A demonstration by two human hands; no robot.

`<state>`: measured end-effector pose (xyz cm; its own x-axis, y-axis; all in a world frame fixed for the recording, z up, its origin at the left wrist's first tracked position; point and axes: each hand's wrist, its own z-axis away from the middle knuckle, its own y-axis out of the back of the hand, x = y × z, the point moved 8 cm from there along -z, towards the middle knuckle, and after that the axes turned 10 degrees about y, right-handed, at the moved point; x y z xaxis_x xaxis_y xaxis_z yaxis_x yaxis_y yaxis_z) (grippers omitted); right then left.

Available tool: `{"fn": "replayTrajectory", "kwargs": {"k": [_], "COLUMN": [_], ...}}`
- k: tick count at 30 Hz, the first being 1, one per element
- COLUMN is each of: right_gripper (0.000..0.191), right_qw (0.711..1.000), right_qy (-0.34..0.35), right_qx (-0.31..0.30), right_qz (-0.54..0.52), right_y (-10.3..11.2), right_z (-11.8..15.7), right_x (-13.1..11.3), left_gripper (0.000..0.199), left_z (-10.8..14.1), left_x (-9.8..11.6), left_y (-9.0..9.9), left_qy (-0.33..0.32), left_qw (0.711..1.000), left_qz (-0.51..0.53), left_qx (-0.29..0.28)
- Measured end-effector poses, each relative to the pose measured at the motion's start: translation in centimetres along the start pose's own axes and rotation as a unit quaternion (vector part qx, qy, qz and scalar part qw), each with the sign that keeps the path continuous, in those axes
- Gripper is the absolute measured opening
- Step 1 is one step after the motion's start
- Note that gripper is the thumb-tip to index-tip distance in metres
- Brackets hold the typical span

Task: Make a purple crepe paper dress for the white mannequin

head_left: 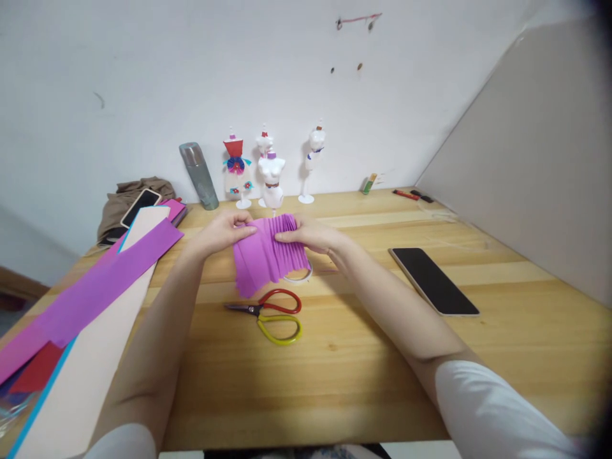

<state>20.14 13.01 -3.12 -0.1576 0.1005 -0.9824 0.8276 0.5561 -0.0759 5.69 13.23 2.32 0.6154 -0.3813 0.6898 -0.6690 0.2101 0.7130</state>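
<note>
A purple strip of pleated crepe paper (pixel 265 258) is stretched between my two hands above the table. My left hand (pixel 227 231) pinches its upper left part, thumb in front. On the other side my right hand (pixel 310 234) grips the tightly gathered folds, its thumb lying across them. The pleats are narrow at the right and wider at the left. Just behind the paper stands a white mini mannequin (pixel 272 175), its base hidden. Scissors (pixel 261 312) with one red and one yellow handle lie in front, blades to the left.
Long paper sheets (pixel 115 274) cover the table's left side. A flask (pixel 199 177), a dressed mannequin (pixel 236 166) and another mannequin (pixel 313 159) stand by the wall. A dark-screened phone (pixel 434 280) lies at right. A small green tube (pixel 369 185) stands at the back.
</note>
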Motion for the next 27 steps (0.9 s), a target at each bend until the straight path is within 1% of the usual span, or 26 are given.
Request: {"fn": "replayTrajectory", "kwargs": {"k": [3, 6, 10, 13, 15, 16, 20, 23, 25, 27], "right_gripper": [0.023, 0.026, 0.029, 0.031, 0.028, 0.027, 0.021, 0.019, 0.017, 0.014], "right_qw": [0.999, 0.998, 0.996, 0.997, 0.998, 0.997, 0.991, 0.984, 0.982, 0.981], "right_qy": [0.011, 0.022, 0.012, -0.006, -0.016, -0.016, -0.007, 0.011, 0.027, 0.039], "right_qx": [0.007, 0.028, 0.069, 0.064, 0.061, 0.069, 0.136, 0.178, 0.184, 0.186], "right_qz": [0.031, 0.047, 0.047, 0.035, 0.024, 0.018, 0.009, 0.019, 0.024, 0.028], "right_y": [0.6, 1.4, 2.7, 3.1, 3.3, 3.5, 4.5, 5.1, 5.2, 5.2], "right_z": [-0.1, -0.4, -0.5, -0.6, -0.7, -0.7, -0.9, -0.9, -0.9, -0.9], "right_x": [0.1, 0.1, 0.4, 0.5, 0.6, 0.6, 0.4, 0.2, 0.0, -0.3], "left_gripper": [0.022, 0.021, 0.019, 0.017, 0.015, 0.013, 0.018, 0.015, 0.013, 0.022], "left_z": [0.2, 0.3, 0.2, 0.0, -0.1, -0.2, -0.5, -0.7, -0.7, -0.7], "left_x": [0.0, -0.3, -1.0, -1.9, -2.6, -2.7, -2.9, -2.8, -2.6, -2.4], "left_y": [0.8, 1.6, 2.3, 2.6, 2.8, 2.8, 2.7, 2.8, 2.9, 2.9], "left_qy": [-0.006, -0.008, -0.001, 0.010, 0.019, 0.020, 0.008, 0.022, 0.033, 0.048], "left_qw": [0.999, 0.997, 0.995, 0.994, 0.992, 0.991, 0.989, 0.987, 0.984, 0.983], "left_qz": [-0.013, -0.024, -0.026, 0.015, 0.039, 0.048, 0.065, 0.071, 0.081, 0.089], "left_qx": [0.037, 0.074, 0.097, 0.111, 0.121, 0.127, 0.133, 0.143, 0.153, 0.156]}}
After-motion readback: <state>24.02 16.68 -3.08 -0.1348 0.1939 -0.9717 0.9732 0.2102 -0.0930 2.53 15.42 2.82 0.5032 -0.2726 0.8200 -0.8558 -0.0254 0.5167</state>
